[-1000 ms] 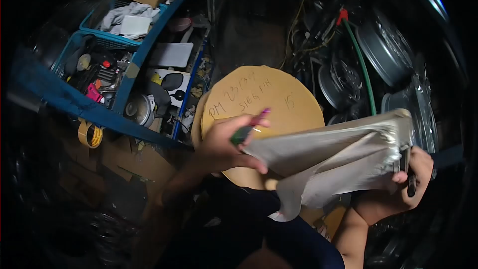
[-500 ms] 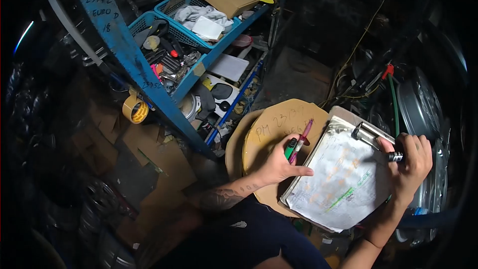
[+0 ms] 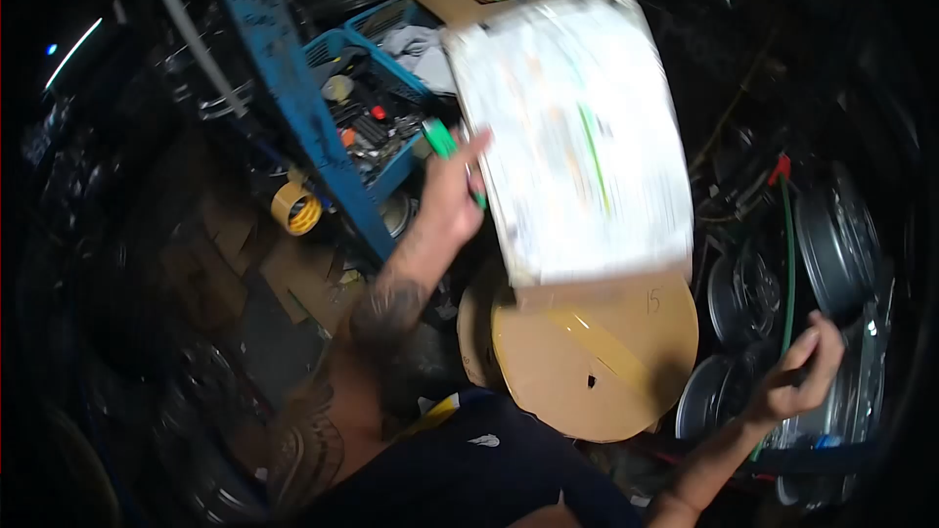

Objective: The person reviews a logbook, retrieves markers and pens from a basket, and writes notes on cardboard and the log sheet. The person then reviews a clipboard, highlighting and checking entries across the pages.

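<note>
Left grip first: my left hand (image 3: 448,198) is closed around the edge of the clipboard of papers (image 3: 577,127), with a green marker (image 3: 442,142) pinched in the same fingers. Half a second ago that clipboard lay flat on the round cardboard disc (image 3: 597,362) with both hands on it; now it is swung up high in front of the blue shelf frame (image 3: 284,88), blurred with motion, carried by the left hand alone. My right hand (image 3: 797,372) has let go and hangs half open, low on the right by the metal wheel rims (image 3: 831,235); whether the small dark thing it held earlier is there, I cannot tell. I'd judge that the paperwork is finished for now and the board is on its way toward the shelf.

Count:
- one clipboard
- one green marker visible, the pink pen out of sight
- two stacked cardboard discs, the top one bare, marked "15"
- one roll of tape (image 3: 296,207) hanging off the frame
- two blue baskets (image 3: 391,152) of odds and ends
- one green hose (image 3: 786,264)
</note>
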A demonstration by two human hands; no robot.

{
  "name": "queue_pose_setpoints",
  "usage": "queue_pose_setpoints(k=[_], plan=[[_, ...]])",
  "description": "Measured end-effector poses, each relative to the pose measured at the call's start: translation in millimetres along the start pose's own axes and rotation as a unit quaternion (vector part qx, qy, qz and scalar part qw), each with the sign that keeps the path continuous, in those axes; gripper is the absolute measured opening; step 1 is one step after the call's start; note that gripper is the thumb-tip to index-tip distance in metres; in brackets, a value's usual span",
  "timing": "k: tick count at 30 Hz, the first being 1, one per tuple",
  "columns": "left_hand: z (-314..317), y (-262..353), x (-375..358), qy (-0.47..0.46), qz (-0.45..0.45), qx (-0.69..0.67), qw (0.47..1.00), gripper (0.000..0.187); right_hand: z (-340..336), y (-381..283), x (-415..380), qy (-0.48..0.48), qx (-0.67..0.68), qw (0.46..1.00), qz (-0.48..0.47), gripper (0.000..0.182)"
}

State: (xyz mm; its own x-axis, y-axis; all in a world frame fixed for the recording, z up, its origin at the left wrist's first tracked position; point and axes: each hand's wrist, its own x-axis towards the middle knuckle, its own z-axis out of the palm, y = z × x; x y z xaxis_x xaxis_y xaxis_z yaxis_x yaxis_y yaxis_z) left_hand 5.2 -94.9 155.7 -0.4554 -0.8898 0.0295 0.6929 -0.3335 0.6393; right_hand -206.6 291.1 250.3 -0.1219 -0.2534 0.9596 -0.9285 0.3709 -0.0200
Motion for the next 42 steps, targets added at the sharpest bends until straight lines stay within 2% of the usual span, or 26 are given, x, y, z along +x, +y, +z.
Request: queue_pose_setpoints(k=[3, 4, 5, 7, 9, 11, 13, 15, 20, 23, 27, 31, 32, 34, 35, 36, 39, 40, 41, 42], plan=[[-4, 57, 80, 0.083, 0.201, 0.032, 0.976, 0.027, 17, -5, -60, -0.100, 0.025, 0.991, 0.090, 0.017], [-5, 73, 100, 0.124, 0.262, 0.063, 0.955, 0.028, 17, -12, -79, -0.171, 0.043, 0.964, 0.201, 0.019], [-7, 87, 117, 0.162, 0.321, 0.095, 0.928, 0.029, 22, -12, -99, -0.183, 0.062, 0.961, 0.200, 0.021], [-14, 110, 142, 0.214, 0.354, 0.098, 0.905, 0.030, 26, -17, -133, -0.206, 0.112, 0.945, 0.228, 0.024], [-25, 124, 165, 0.275, 0.336, 0.103, 0.895, 0.029, 24, -23, -157, -0.244, 0.111, 0.933, 0.241, 0.023], [-28, 123, 178, 0.270, 0.377, 0.064, 0.884, 0.029, 20, -35, -172, -0.264, 0.115, 0.917, 0.275, 0.023], [-36, 121, 191, 0.262, 0.379, 0.044, 0.887, 0.034, 17, -45, -184, -0.271, 0.119, 0.899, 0.324, 0.022], [-47, 123, 207, 0.291, 0.372, 0.052, 0.880, 0.035, 15, -48, -198, -0.270, 0.128, 0.889, 0.346, 0.021], [-49, 148, 240, 0.286, 0.432, 0.066, 0.853, 0.030, 10, -59, -198, -0.307, 0.122, 0.878, 0.347, 0.017], [-23, 165, 231, 0.285, 0.460, 0.127, 0.831, 0.027, 10, -58, -199, -0.320, 0.121, 0.877, 0.338, 0.016], [-33, 157, 237, 0.374, 0.387, 0.282, 0.794, 0.034, 14, -57, -203, -0.339, 0.110, 0.875, 0.327, 0.016], [-60, 135, 234, 0.460, 0.258, 0.324, 0.786, 0.043, 22, -58, -207, -0.361, 0.081, 0.878, 0.304, 0.016], [-66, 126, 233, 0.442, 0.270, 0.273, 0.811, 0.048, 22, -60, -204, -0.370, 0.073, 0.874, 0.305, 0.015], [-85, 120, 246, 0.406, 0.329, 0.306, 0.796, 0.045, 25, -60, -209, -0.388, 0.059, 0.874, 0.286, 0.015], [-96, 116, 254, 0.388, 0.356, 0.323, 0.787, 0.043, 26, -59, -213, -0.398, 0.051, 0.873, 0.277, 0.015], [-91, 115, 252, 0.430, 0.365, 0.337, 0.754, 0.037, 27, -58, -216, -0.398, 0.046, 0.875, 0.271, 0.015], [-69, 110, 198, 0.375, 0.444, 0.498, 0.644, 0.031, 29, -56, -219, -0.397, 0.032, 0.881, 0.256, 0.015], [-58, 106, 177, 0.339, 0.463, 0.515, 0.637, 0.029, 29, -57, -218, -0.398, 0.028, 0.881, 0.254, 0.015], [-62, 106, 166, 0.281, 0.426, 0.585, 0.630, 0.033, 29, -57, -218, -0.400, 0.024, 0.881, 0.253, 0.015], [-58, 104, 152, 0.269, 0.363, 0.661, 0.599, 0.036, 30, -57, -219, -0.399, 0.022, 0.881, 0.252, 0.015]])
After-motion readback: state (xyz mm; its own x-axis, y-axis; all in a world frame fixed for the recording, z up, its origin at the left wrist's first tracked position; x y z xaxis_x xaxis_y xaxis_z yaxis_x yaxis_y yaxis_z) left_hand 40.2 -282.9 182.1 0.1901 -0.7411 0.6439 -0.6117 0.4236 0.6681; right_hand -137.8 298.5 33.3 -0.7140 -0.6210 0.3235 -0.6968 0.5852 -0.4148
